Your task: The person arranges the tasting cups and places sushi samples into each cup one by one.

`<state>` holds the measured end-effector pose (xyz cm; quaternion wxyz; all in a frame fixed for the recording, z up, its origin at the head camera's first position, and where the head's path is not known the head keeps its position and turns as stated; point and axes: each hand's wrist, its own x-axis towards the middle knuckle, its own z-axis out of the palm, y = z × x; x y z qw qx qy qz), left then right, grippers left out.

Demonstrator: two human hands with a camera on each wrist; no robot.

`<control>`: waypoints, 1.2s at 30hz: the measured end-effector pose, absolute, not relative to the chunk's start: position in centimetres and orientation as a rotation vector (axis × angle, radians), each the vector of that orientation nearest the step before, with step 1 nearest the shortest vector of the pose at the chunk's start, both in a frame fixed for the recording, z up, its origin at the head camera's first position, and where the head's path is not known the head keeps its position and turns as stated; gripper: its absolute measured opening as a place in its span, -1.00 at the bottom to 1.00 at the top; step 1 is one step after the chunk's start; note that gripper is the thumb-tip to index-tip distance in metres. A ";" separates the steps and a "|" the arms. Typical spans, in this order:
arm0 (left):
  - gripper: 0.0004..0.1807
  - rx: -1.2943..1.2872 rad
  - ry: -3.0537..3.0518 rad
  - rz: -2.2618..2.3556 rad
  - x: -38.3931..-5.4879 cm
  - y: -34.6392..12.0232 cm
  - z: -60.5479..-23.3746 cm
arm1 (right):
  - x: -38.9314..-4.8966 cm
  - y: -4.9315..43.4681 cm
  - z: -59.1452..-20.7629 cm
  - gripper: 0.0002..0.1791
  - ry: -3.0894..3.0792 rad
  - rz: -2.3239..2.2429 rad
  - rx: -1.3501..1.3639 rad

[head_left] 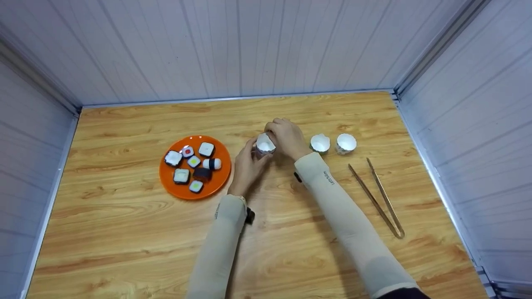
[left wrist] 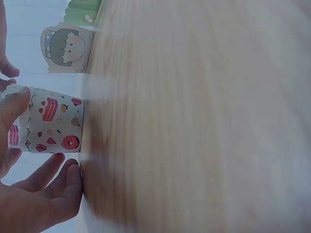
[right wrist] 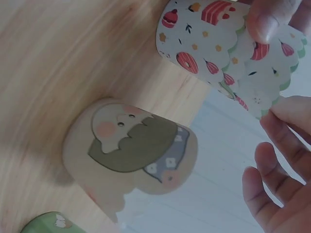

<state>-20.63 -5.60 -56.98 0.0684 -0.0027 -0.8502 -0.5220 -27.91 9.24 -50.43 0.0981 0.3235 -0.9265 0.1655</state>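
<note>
A paper cup [head_left: 265, 144] printed with cakes and doughnuts stands upright on the table. In the right wrist view a second scalloped rim [right wrist: 291, 73] of like print sticks out of this patterned cup [right wrist: 194, 46], as if two are nested. My left hand [head_left: 247, 168] holds the cup from the left, its thumb [left wrist: 18, 103] near the rim and fingers on the other side. From the far right, my right hand [head_left: 286, 135] pinches the upper rim between thumb and finger. Beside it stand a beige cup with a cartoon face [right wrist: 141, 141] and a green cup [left wrist: 82, 12].
Left of my hands is an orange plate [head_left: 168, 185] bearing several sushi pieces [head_left: 181, 176]. Metal tongs [head_left: 376, 199] lie spread at the right. Two cups [head_left: 320, 143] stand right of my right hand. Pale panel walls [head_left: 239, 50] enclose the table [head_left: 124, 241].
</note>
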 end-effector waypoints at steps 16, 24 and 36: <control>-0.25 -0.038 -2.585 -1.538 -20.5 -5.4 -57.0 | -27.8 8.7 -49.8 -0.82 -2.885 0.348 0.931; -0.20 -0.063 -2.608 -1.527 -20.6 -5.2 -57.0 | -27.6 8.4 -50.1 -0.81 -2.870 0.333 0.927; -0.28 -0.074 -2.602 -1.487 -20.6 -5.2 -57.0 | -27.5 8.2 -49.3 -0.82 -2.928 0.201 0.944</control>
